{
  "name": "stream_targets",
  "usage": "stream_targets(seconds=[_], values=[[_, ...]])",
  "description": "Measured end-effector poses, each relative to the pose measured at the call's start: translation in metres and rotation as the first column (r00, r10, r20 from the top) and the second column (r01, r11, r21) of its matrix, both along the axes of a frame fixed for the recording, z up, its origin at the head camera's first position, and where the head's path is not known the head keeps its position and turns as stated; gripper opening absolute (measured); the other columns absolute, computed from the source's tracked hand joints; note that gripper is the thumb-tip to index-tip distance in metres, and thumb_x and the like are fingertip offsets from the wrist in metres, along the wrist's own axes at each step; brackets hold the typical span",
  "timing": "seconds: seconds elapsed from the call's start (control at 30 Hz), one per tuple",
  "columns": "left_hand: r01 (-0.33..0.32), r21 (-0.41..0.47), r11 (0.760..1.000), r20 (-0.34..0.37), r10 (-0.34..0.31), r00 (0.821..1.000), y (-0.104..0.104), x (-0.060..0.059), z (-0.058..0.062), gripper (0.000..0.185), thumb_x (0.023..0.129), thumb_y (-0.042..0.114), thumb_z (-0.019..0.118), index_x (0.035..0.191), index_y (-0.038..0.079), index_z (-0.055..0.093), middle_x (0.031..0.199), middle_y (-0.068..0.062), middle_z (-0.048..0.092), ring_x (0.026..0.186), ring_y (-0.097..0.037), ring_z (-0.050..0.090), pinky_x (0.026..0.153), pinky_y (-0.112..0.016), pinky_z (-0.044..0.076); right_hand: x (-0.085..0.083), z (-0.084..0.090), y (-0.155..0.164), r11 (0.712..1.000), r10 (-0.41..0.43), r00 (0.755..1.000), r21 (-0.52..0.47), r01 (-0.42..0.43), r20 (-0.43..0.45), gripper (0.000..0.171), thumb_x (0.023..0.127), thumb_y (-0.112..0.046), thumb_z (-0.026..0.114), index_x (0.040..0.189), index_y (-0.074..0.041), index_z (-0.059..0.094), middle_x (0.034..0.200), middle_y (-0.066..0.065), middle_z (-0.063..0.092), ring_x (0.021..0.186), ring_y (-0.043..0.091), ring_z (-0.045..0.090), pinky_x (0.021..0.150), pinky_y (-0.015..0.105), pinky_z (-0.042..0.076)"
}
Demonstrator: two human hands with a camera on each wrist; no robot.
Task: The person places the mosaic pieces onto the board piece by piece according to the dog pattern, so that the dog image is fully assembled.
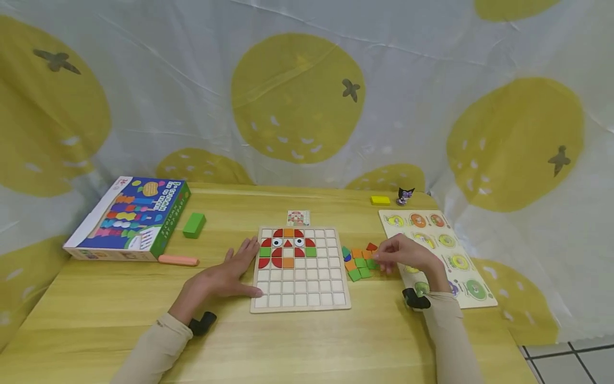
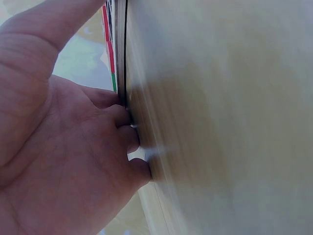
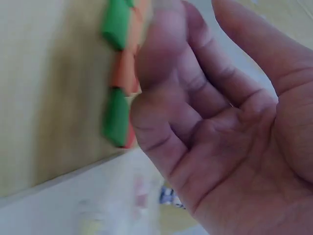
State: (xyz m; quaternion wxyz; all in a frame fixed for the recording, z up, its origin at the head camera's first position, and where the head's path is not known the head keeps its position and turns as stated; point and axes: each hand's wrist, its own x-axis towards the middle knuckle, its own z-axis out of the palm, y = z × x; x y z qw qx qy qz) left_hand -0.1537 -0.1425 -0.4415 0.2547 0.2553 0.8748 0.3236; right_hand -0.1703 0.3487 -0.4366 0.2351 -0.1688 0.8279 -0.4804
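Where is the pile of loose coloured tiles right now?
In the head view the loose coloured tiles lie on the table right of the grid board, under the right hand fingertips, left of the round-piece puzzle board.

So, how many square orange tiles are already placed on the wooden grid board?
2 on the wooden grid board: one square orange tile in the top row, another below the red triangle. None seems hidden.

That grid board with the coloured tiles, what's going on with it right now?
A person sits at a wooden table with a grid board whose top rows carry red, orange and green tiles. The left hand rests flat against the board's left edge. The right hand reaches into the loose tiles beside the board's right edge.
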Motion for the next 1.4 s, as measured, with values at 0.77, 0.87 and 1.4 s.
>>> stream_targets(seconds=[0.77, 0.87, 1.4], values=[[0.014, -0.044, 0.999, -0.002, -0.015, 1.0, 0.008, -0.004, 0.001, 0.119, 0.094, 0.042, 0.085, 0.171, -0.004, 0.006, 0.18, -0.023, -0.007, 0.166, -0.044, -0.009, 0.131, -0.065, -0.005, -0.014, -0.012, -0.033, 0.976, -0.044, 0.955, 0.19, 0.104, -0.294, 0.014, 0.089, -0.001, 0.087, 0.102, 0.0, 0.082, 0.09, 0.005, 0.073, 0.079, 0.017, 0.061, 0.07, 0.026, 0.053], [0.009, -0.068, 0.998, -0.009, -0.01, 1.0, 0.009, -0.004, 0.003, 0.12, 0.093, 0.042, 0.086, 0.171, -0.005, 0.007, 0.18, -0.024, -0.005, 0.166, -0.044, -0.008, 0.131, -0.066, -0.003, -0.014, -0.01, -0.031, 0.972, -0.068, 0.952, 0.197, 0.131, -0.298, 0.015, 0.088, -0.001, 0.087, 0.103, -0.002, 0.083, 0.092, 0.005, 0.075, 0.081, 0.017, 0.064, 0.071, 0.027, 0.055], [-0.02, -0.154, 0.988, -0.018, 0.017, 1.0, 0.014, -0.003, 0.012, 0.123, 0.088, 0.042, 0.09, 0.169, -0.007, 0.011, 0.179, -0.027, 0.002, 0.166, -0.045, -0.002, 0.131, -0.068, 0.001, -0.016, -0.015, 0.001, 0.943, -0.123, 0.908, 0.238, 0.232, -0.4, 0.014, 0.089, -0.004, 0.088, 0.101, 0.001, 0.083, 0.088, 0.008, 0.077, 0.072, 0.012, 0.058, 0.065, 0.025, 0.049]])
